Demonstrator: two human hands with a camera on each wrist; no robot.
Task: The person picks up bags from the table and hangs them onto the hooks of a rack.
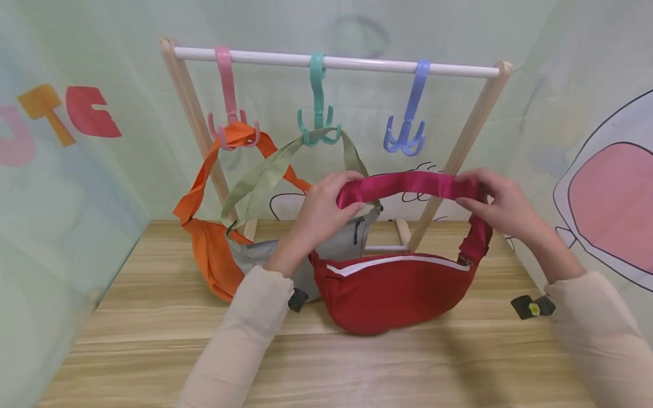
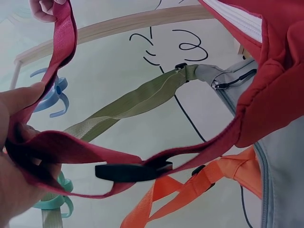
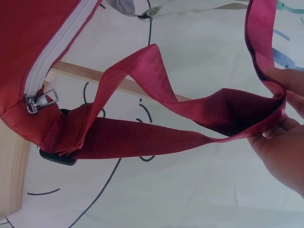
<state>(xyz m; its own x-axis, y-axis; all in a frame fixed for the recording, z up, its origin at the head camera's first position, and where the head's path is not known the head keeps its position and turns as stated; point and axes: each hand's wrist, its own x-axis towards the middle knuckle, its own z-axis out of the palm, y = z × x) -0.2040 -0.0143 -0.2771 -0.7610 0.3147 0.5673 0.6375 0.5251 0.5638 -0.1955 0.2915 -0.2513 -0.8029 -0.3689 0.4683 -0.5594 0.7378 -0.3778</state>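
Observation:
A red waist bag [image 1: 395, 292] with a white zipper hangs low over the table, in front of the rack. Its dark pink strap [image 1: 403, 184] is stretched between both hands. My left hand [image 1: 329, 204] pinches the strap's left part, thumb below and fingers above. Farther right, my right hand [image 1: 502, 204] pinches the strap near its right bend. The left wrist view shows a black buckle [image 2: 130, 172] on the strap below the left hand. In the right wrist view, the strap's loose folds [image 3: 142, 80] run down to the metal zipper pull [image 3: 42, 100].
The wooden rack's white bar [image 1: 367, 63] carries three hooks. An orange bag [image 1: 214, 255] hangs on the pink hook [image 1: 227, 85]. The teal hook [image 1: 317, 96] holds the green strap of a grey bag [image 1: 347, 241]. Nothing hangs on the blue hook [image 1: 414, 107].

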